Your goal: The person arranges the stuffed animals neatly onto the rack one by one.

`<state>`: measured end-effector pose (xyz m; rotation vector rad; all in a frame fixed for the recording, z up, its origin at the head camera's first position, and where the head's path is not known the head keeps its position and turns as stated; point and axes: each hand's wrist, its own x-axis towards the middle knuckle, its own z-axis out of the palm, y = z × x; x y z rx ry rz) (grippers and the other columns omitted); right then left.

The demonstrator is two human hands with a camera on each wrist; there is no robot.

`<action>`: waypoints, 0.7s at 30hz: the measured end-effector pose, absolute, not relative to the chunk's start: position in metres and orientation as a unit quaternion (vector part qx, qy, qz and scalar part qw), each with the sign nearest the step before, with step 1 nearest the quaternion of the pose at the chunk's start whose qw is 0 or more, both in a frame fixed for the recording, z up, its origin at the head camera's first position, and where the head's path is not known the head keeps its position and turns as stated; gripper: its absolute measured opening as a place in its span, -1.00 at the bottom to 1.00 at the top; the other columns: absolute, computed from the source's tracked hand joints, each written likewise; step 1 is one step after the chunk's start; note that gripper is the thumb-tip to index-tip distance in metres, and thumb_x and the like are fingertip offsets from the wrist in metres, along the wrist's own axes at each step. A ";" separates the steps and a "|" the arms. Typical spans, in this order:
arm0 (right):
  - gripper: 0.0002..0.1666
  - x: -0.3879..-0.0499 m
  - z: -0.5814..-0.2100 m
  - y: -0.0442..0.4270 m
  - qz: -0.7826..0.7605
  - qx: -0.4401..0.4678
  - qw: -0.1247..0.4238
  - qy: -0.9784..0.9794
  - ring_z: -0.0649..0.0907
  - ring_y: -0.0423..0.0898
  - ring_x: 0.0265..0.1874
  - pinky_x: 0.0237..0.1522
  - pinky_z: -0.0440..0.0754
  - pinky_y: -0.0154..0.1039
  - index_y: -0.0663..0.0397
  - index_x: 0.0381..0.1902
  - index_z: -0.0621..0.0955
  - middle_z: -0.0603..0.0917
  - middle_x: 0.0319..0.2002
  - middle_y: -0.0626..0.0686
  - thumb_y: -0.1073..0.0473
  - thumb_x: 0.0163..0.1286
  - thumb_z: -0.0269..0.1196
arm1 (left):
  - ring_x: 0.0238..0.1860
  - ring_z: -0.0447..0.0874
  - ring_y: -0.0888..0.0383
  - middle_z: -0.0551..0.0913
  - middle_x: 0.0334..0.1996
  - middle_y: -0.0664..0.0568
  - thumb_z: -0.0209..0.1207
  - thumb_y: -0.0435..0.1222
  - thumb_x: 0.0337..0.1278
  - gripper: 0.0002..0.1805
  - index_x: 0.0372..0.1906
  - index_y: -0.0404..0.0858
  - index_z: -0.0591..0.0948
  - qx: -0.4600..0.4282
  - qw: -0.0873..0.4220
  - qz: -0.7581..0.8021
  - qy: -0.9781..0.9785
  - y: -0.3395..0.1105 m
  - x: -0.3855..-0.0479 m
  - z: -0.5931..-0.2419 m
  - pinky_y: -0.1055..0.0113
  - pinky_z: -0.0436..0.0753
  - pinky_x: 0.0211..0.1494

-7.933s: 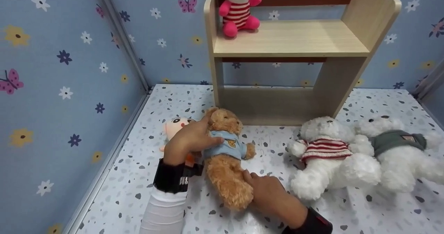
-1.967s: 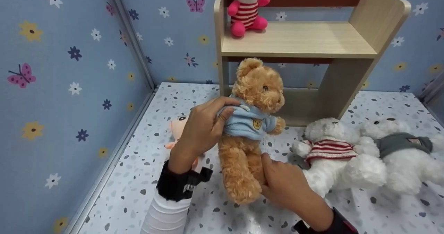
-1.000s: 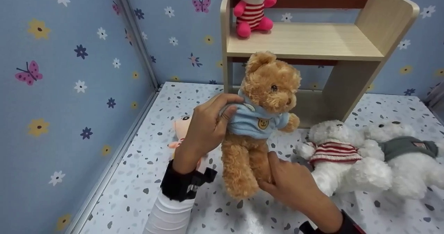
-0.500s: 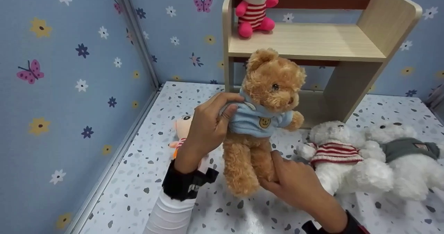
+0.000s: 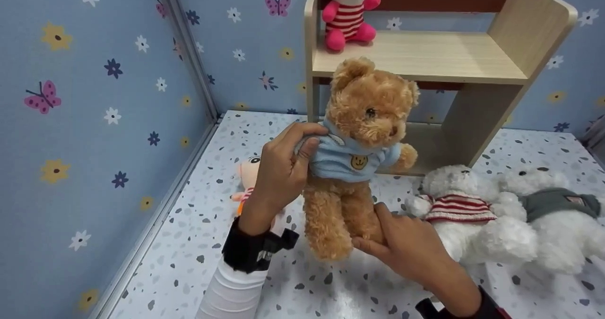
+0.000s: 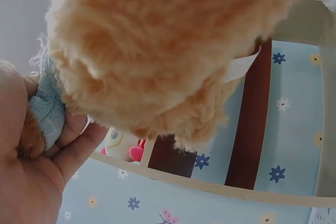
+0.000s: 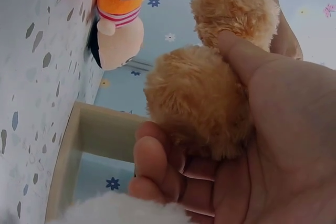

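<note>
Against flowered wallpaper [image 5: 90,160], left fingers [image 5: 300,131] and right fingers [image 7: 149,154] grip a brown bear [image 5: 345,168], the left wrist [image 5: 257,217] partly hiding a doll [image 5: 247,173].

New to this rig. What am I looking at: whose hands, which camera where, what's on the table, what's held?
No robot: these are a person's bare hands. The wide view is from a head camera looking forward and down; the two close-ups come from wrist cameras, each watching its own hand.

Both hands hold a brown furry teddy bear in a light-blue top: the left hand grips its sleeved arm, the right hand a leg.

On the speckled white table lie a white plush bear in a red-striped top, a white plush bear in a grey-green top and a peach-and-orange plush doll. Behind, a pale wooden two-tier shelf bears a pink-and-white plush toy.
</note>
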<state>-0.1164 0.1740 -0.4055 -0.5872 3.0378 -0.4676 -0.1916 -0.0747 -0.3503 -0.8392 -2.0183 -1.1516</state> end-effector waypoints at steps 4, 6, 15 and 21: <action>-0.25 -0.116 -0.403 0.178 -0.158 -0.183 -0.007 0.970 0.52 -0.15 -0.66 -0.66 0.38 -0.23 0.04 0.10 0.50 0.52 -0.63 -0.12 -0.49 0.41 0.09 | 0.08 0.71 0.18 0.72 -0.02 -0.04 0.01 -0.27 0.57 -0.77 0.05 -0.25 0.63 -0.319 0.340 -0.450 -0.762 -0.073 -0.192 -0.349 0.22 0.68 0.14; -0.39 -0.115 -0.402 0.180 -0.166 -0.184 -0.020 0.969 0.45 -0.19 -0.69 -0.67 0.34 -0.25 -0.01 0.02 0.50 0.46 -0.66 -0.15 -0.41 0.46 0.10 | 0.09 0.70 0.17 0.72 -0.03 -0.05 0.01 -0.29 0.57 -0.77 0.05 -0.26 0.62 -0.320 0.340 -0.455 -0.758 -0.073 -0.192 -0.349 0.21 0.67 0.16; -0.47 -0.118 -0.392 0.189 -0.202 -0.137 -0.039 0.969 0.45 -0.27 -0.70 -0.62 0.39 -0.26 -0.04 0.04 0.58 0.54 -0.61 -0.20 -0.32 0.55 0.06 | 0.08 0.70 0.17 0.71 -0.04 -0.05 0.00 -0.32 0.57 -0.79 0.03 -0.26 0.62 -0.332 0.328 -0.471 -0.748 -0.074 -0.190 -0.350 0.20 0.65 0.19; -0.44 -0.119 -0.384 0.195 -0.217 -0.108 -0.066 0.968 0.45 -0.21 -0.65 -0.55 0.38 -0.23 0.03 0.05 0.54 0.51 -0.57 -0.15 -0.32 0.55 0.07 | 0.08 0.71 0.16 0.72 -0.05 -0.05 0.03 -0.36 0.54 -0.81 0.02 -0.26 0.63 -0.343 0.332 -0.475 -0.739 -0.073 -0.191 -0.349 0.20 0.65 0.19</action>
